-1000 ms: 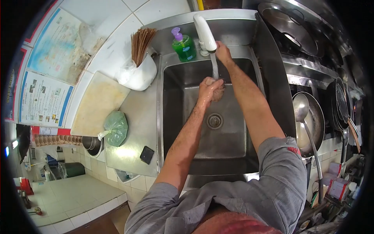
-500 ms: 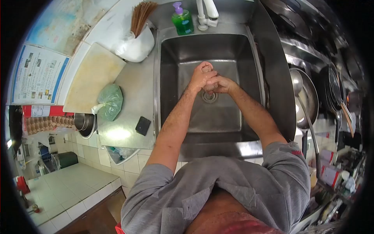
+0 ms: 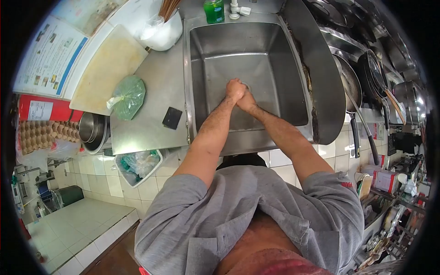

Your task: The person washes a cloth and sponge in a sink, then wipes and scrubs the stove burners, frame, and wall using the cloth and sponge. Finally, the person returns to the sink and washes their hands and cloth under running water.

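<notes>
Both hands have moved toward the near side of the sink basin compared with half a second ago, when they were on the far side of the drain; the view has also tilted, leaving the tap cut off at the upper edge. Left hand and right hand are in contact with each other, forearms converging from either side. Fingers are largely hidden by the clasp; it cannot be told whether either hand is closed on an object or only on the other. Governing relation: the drain, partly covered from this angle, lies just past the right hand and to the right of the left, making the right hand the nearer; height above the basin floor is not determinable. Tap stem stands well apart, beyond the far rim, beside the soap bottle; its outlet is out of frame, so flow is unverified. On the steel surface, left of the basin, are a tied green bag and a dark rectangular item.
</notes>
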The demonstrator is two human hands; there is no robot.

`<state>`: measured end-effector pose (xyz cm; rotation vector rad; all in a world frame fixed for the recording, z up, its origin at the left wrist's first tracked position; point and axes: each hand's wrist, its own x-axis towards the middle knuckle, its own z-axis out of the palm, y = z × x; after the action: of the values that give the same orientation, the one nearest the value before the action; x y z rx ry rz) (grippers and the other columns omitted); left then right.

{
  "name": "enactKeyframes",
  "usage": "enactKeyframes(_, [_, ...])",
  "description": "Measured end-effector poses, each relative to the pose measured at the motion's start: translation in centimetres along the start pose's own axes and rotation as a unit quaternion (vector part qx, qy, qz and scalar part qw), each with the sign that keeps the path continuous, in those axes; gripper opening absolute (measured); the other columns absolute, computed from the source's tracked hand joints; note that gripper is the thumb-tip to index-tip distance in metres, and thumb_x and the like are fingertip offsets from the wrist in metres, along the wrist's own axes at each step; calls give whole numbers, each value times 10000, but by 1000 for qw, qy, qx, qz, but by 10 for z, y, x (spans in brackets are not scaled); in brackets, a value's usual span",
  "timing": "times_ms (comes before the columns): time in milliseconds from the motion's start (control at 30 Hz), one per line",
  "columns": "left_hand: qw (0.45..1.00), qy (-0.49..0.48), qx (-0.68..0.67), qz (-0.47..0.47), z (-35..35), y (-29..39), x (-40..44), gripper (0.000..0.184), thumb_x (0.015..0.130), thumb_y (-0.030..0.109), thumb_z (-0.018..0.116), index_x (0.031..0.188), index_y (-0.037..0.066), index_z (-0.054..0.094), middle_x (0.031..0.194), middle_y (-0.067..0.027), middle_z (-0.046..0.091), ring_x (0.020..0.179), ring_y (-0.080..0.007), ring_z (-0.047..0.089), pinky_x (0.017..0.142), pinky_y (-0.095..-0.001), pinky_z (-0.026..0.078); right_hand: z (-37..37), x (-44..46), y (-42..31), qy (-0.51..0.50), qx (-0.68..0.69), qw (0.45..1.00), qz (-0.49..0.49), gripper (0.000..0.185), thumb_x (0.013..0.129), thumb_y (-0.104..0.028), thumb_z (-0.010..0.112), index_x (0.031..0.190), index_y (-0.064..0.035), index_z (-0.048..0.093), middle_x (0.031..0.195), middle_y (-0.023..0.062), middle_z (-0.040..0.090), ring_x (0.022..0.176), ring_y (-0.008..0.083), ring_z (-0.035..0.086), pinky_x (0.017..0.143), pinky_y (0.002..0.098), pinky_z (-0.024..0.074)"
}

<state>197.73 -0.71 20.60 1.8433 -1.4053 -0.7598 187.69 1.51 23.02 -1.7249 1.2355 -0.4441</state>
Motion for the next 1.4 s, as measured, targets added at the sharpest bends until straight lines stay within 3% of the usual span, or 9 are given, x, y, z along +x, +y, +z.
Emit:
enactKeyframes(267, [997,-76,10,-19,-56,55,-68,392,787,368,595,942,8,605,941,-194,599,930,-362,550,838,-408,440,5,-59,-31,-37,-206,972,104,325,767,-213,576,1057,-66,587,1066,139,624,988,332,588,847,432,456])
enactKeyframes(467, [938,265,161,157,-191,-31,-136,537,750,318,695,1143,-13,537,1166,-206,511,1122,-341,454,979,-412,338,-55,-121,-24,-63,227,922,-306,386,720,-204,733,1070,-77,631,1161,50,598,1126,202,504,1015,365,319])
enactKeyframes(567, [940,10,335,-68,-239,-79,-137,697,675,463,712,1121,-50,559,1124,-257,556,1127,-400,450,1017,-444,298,-73,-180,-21,-7,430,897,-104,692,731,-223,751,1301,-55,396,1117,59,577,1029,170,540,765,303,472])
enactKeyframes(633, [946,53,306,-89,-240,-85,-142,659,579,463,786,962,-48,626,1048,-250,593,1086,-400,481,950,-466,360,-90,-216,-11,15,464,881,-91,683,742,-207,739,1304,-52,384,1106,58,568,1031,168,534,755,303,468])
enactKeyframes(833, [994,-31,65,-85,-231,-10,-177,406,618,44,796,935,-95,584,943,-132,611,760,-252,563,712,-356,480,-129,-322,29,108,553,825,-34,686,759,-236,716,1312,-58,351,1198,83,511,1132,200,481,876,352,438])
enactKeyframes(933, [993,28,98,-60,-202,-4,-162,394,688,28,749,999,-101,546,922,-104,597,756,-217,543,711,-331,481,-150,-378,65,182,581,793,-23,641,785,-250,689,1309,-64,371,1206,97,519,1146,227,476,903,402,413])
enactKeyframes(1167, [889,-347,6,299,29,209,-263,167,694,72,709,839,14,648,1181,-136,517,1088,-251,499,928,-340,386,-205,-490,142,331,402,853,4,487,737,-269,722,1146,-56,565,1109,73,593,1068,188,531,934,329,398])
enactKeyframes(1300, [760,-577,-225,200,182,300,-334,187,641,-23,672,826,-11,650,1466,-141,229,1346,-278,239,1045,-340,234,-250,-536,157,313,417,853,-13,655,760,-314,700,1275,-13,428,1157,82,564,1107,194,504,960,327,382])
enactKeyframes(1400, [715,-645,-268,38,263,327,-348,202,700,-16,673,895,-43,627,1132,-136,550,1050,-244,526,920,-330,391,-280,-548,192,255,413,868,-101,596,775,-334,681,1225,4,485,1147,110,568,1102,209,500,955,343,383])
